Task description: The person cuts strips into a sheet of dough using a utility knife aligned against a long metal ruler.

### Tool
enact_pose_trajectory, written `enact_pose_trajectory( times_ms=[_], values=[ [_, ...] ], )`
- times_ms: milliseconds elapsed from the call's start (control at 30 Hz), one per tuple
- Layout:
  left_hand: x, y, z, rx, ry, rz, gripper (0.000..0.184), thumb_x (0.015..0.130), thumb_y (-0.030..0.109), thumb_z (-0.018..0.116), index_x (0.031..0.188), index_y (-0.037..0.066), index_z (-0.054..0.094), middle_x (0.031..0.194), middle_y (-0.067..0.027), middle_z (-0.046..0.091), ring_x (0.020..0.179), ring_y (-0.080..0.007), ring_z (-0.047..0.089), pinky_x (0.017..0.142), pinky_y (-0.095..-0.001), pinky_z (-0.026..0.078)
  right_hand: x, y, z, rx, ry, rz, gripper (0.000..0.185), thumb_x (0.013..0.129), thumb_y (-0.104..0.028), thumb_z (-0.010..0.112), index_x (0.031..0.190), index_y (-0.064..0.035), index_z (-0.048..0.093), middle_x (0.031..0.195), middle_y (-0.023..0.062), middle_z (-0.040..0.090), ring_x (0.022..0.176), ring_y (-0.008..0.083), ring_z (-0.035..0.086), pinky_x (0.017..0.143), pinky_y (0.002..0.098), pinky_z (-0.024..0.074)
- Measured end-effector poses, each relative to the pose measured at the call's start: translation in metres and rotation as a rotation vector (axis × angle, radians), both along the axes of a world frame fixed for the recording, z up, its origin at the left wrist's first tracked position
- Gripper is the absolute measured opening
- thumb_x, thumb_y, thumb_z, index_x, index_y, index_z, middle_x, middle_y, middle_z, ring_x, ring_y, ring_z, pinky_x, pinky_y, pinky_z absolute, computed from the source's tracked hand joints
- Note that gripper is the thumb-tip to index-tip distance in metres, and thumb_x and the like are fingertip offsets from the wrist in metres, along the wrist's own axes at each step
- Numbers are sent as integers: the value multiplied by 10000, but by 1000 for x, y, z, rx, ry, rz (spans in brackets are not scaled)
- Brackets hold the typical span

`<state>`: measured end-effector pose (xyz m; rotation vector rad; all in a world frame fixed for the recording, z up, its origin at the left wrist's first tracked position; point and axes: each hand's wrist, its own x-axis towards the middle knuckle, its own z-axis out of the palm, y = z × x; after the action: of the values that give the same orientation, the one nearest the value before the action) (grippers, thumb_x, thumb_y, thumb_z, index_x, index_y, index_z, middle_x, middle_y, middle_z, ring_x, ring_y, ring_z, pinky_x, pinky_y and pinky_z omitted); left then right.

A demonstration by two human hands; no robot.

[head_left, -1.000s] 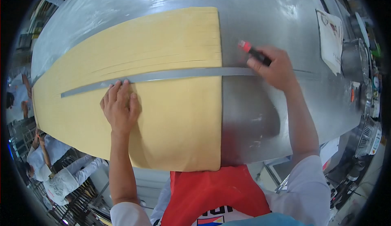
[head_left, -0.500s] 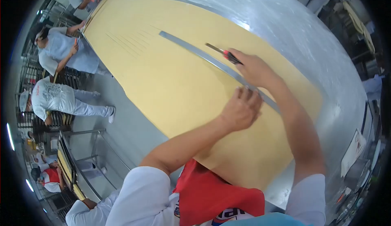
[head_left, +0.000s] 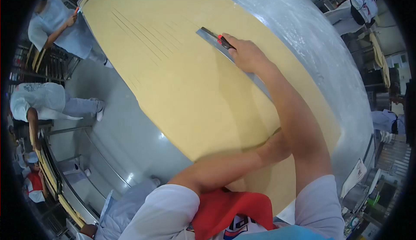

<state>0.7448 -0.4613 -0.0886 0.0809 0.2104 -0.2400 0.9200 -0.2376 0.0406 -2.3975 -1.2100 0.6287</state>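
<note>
A large pale yellow sheet (head_left: 190,106) covers much of the metal table, with several thin slits toward its far left end. A long metal ruler (head_left: 258,83) lies across it at a slant. My right hand (head_left: 247,54) is closed around a black and red cutter (head_left: 225,42), whose blade lies along the far end of the ruler. My left forearm (head_left: 234,165) reaches under my right forearm, and the left hand is hidden behind it, so its fingers cannot be seen.
A co-worker (head_left: 65,21) stands at the far left end of the sheet with an orange-handled tool. Another person (head_left: 43,99) bends by the racks at left. Trays with yellow sheets (head_left: 52,177) stand lower left. A paper (head_left: 354,177) and metal pots are at right.
My view has turned toward the left. The ruler now lies slanted on the sheet, and the cutter has moved to its far end. My left hand has gone behind my right arm.
</note>
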Motion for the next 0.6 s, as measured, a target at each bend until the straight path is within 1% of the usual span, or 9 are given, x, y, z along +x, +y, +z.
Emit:
enact_pose_trajectory(
  times_ms=[100, 167, 267, 300, 367, 400, 500, 533, 600],
  values=[
    [1, -1, -3, -3, 24, 25, 310, 1043, 238, 698, 1334, 165, 620, 1182, 7, 710, 1087, -150, 663, 946, -357, 546, -1, 1, -4, 39, -36, -9, 543, 1098, -187, 514, 1633, -214, 424, 1363, 191, 688, 1207, 407, 657, 1052, 509, 515],
    [1, 17, 31, -322, -25, 8, 314, 1030, 226, 712, 1325, 164, 626, 1214, 14, 706, 1129, -145, 660, 972, -370, 543, 0, 3, 3, 2, -18, -2, 539, 1097, -189, 516, 1629, -214, 430, 1335, 187, 699, 1194, 407, 661, 1031, 511, 520],
    [0, 36, 57, -332, -97, -14, 331, 1022, 238, 735, 1330, 166, 639, 1212, 12, 711, 1135, -145, 665, 972, -365, 545, 4, 16, 18, -54, -7, 31, 532, 1083, -171, 530, 1609, -209, 463, 1270, 180, 720, 1162, 403, 670, 980, 516, 533],
    [3, 26, 45, -335, -95, -20, 331, 1022, 238, 735, 1330, 166, 639, 1212, 12, 711, 1135, -145, 665, 972, -365, 545, 6, 26, 24, -71, -12, 64, 528, 1069, -152, 543, 1591, -204, 489, 1232, 177, 729, 1144, 399, 675, 949, 518, 541],
    [13, -6, 9, -244, -239, 45, 419, 1047, 343, 685, 1414, 150, 627, 1411, 18, 656, 1319, -160, 590, 1118, -389, 462, 8, 53, 33, -114, -79, 107, 528, 1039, -105, 541, 1558, -198, 527, 1209, 165, 731, 1123, 386, 682, 917, 518, 549],
    [10, -2, 13, -242, -238, 36, 419, 1047, 343, 685, 1414, 150, 627, 1411, 18, 656, 1319, -160, 590, 1118, -389, 462, 8, 64, 38, -151, -148, 159, 534, 1009, -57, 538, 1526, -192, 564, 1187, 153, 734, 1101, 373, 689, 886, 517, 556],
    [5, 29, 44, -413, -11, -154, 415, 1057, 349, 670, 1408, 131, 636, 1413, 8, 665, 1306, -162, 610, 1120, -377, 474, 5, 81, 57, -324, -197, 157, 570, 939, 21, 516, 1457, -190, 625, 1159, 131, 736, 1075, 350, 695, 856, 509, 558],
    [2, 38, 56, -302, -53, -112, 409, 1049, 333, 664, 1401, 125, 651, 1430, -10, 662, 1318, -194, 608, 1144, -398, 461, 5, 76, 62, -318, -194, 151, 570, 939, 21, 516, 1457, -190, 625, 1159, 131, 736, 1075, 350, 695, 856, 509, 558],
    [4, 25, 42, -183, -94, -77, 405, 1041, 317, 659, 1394, 118, 666, 1447, -27, 659, 1330, -227, 606, 1167, -419, 449, 5, 60, 71, -413, -215, 234, 600, 910, 40, 502, 1441, -200, 643, 1149, 112, 738, 1079, 339, 693, 839, 503, 562]
  ],
)
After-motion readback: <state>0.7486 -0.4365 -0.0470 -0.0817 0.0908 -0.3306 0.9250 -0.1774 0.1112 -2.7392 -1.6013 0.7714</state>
